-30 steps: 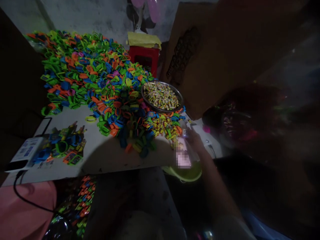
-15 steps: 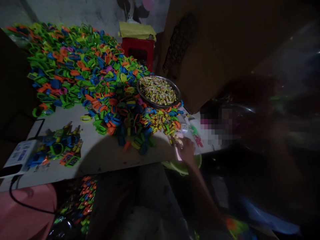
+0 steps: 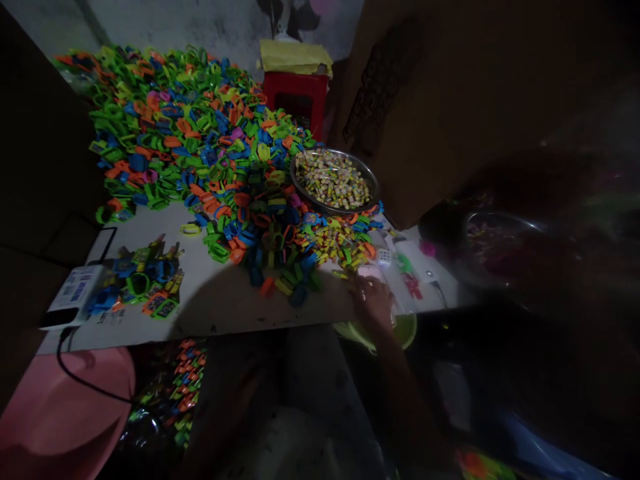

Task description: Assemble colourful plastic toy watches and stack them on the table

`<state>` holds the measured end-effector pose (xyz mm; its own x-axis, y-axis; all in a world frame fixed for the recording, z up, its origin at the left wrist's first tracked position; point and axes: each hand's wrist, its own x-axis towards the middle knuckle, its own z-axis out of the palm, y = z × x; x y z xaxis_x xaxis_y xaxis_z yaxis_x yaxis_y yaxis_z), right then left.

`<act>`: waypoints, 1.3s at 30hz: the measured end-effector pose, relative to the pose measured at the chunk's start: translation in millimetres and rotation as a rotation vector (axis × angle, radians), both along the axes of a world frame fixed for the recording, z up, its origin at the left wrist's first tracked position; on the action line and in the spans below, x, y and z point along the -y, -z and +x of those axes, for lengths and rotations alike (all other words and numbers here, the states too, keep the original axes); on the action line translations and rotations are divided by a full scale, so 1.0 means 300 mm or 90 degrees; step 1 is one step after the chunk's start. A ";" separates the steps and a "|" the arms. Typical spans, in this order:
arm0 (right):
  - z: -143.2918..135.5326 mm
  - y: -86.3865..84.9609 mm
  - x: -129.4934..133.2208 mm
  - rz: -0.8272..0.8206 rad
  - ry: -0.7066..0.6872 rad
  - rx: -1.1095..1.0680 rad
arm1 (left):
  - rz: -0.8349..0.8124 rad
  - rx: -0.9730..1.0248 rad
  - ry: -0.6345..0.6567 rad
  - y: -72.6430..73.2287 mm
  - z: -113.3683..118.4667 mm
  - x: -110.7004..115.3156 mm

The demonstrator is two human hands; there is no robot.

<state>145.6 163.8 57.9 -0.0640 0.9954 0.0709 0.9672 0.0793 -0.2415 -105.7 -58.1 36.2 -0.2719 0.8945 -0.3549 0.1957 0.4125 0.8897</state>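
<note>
My right hand (image 3: 374,303) is at the front edge of the table, over a flat pale pink slab (image 3: 370,272). Its fingers are loosely bent, partly spread, and no held thing shows in them. Small yellow-and-red pieces (image 3: 333,241) lie just beyond the fingertips. A dim shape in the dark over my lap may be my left hand (image 3: 246,390); its fingers cannot be made out. Colourful plastic toy watches (image 3: 200,147) form a large heap at the back left. Beside them, a metal bowl (image 3: 376,190) is full of small pale-and-yellow pieces.
A smaller group of toy watches (image 3: 140,280) lies left, beside a white box (image 3: 75,293) with a black cable. Below are a pink basin (image 3: 95,380) and a yellow-green container (image 3: 407,330). A big cardboard box (image 3: 440,100) and a red stool (image 3: 320,100) stand behind.
The view has shifted, so everything sits further right in the picture. My right hand has moved slightly left over the pink slab, whose right edge now shows beside it.
</note>
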 end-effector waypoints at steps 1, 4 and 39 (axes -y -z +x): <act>-0.006 -0.004 -0.004 0.002 -0.002 0.012 | 0.001 -0.001 0.003 -0.002 -0.002 -0.015; -0.029 -0.005 -0.028 -0.009 -0.004 0.057 | 0.045 -0.040 0.022 -0.027 0.002 -0.084; -0.191 -0.154 0.373 -0.151 -0.241 -0.642 | 0.120 0.159 0.019 -0.287 0.103 -0.232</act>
<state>88.3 51.9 104.0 -0.3886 0.9186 0.0716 0.2400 0.1760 -0.9547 -74.8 11.5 122.2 -0.1695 0.9570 -0.2353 -0.0297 0.2337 0.9719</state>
